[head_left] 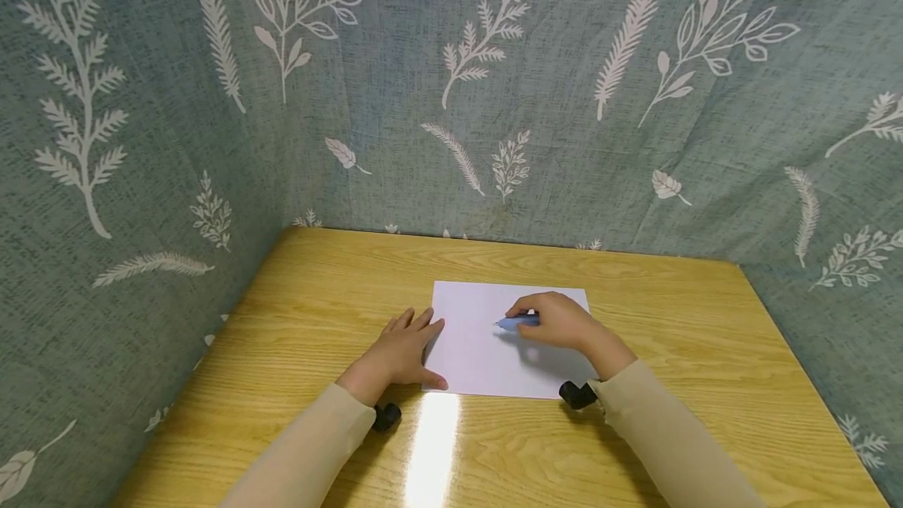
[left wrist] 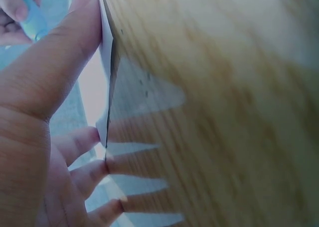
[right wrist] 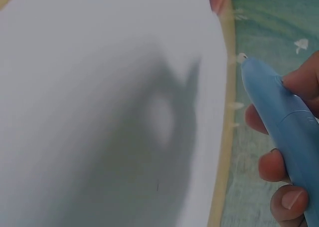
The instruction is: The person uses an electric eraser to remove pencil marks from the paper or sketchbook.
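The right hand (head_left: 563, 323) curls its fingers round a blue pen (right wrist: 276, 102) above white paper (head_left: 469, 351) — the left hand (head_left: 398, 353), fingers spread, touches the paper's edge.

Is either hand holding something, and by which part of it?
The right hand grips a blue pen-shaped tool by its body, behind the tip. The left hand grips nothing, only touching the white paper.

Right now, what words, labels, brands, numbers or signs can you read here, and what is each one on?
There is no readable text in any view.
Blue pen-like tool: faint marks on its side, too small and blurred to read.
White sheet: a short dark line, not a readable character.
Patterned cloth: leaf prints, no lettering visible.
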`<state>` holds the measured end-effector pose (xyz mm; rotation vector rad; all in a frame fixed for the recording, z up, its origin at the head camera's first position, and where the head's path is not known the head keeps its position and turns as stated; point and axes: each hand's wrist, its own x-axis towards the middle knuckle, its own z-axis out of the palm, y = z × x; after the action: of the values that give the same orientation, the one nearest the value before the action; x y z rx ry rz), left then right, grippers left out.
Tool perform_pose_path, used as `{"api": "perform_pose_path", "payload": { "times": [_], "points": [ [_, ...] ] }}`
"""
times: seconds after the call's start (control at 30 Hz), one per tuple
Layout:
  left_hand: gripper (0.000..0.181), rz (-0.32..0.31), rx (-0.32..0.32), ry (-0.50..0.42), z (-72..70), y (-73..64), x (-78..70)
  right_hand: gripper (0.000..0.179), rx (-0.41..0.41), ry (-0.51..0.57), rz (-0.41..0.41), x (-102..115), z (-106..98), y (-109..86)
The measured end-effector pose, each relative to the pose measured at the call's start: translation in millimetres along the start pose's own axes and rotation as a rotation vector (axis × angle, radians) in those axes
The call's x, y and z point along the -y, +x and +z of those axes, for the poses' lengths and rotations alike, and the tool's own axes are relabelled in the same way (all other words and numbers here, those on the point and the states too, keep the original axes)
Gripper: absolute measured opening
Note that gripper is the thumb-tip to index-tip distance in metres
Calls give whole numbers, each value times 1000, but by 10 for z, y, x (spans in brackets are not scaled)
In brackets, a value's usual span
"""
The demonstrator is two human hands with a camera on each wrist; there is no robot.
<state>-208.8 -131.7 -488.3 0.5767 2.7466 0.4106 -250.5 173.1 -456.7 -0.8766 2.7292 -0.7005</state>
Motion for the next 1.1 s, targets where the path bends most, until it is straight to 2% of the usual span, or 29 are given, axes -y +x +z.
{"api": "perform_pose_path", "payload": {
  "times": [0.63,0.87,1.1],
  "points": [
    [108,-2,10,-7,0,4,0,24,-42,37,83,-273,-207,-352],
    [108,-1,7,11,9,11,-1,24,-68,17,90,-376,-213,-448],
    [107,-5,5,-9,1,11,-11,25,-89,-8,79,-458,-232,-505]
  ]
}}
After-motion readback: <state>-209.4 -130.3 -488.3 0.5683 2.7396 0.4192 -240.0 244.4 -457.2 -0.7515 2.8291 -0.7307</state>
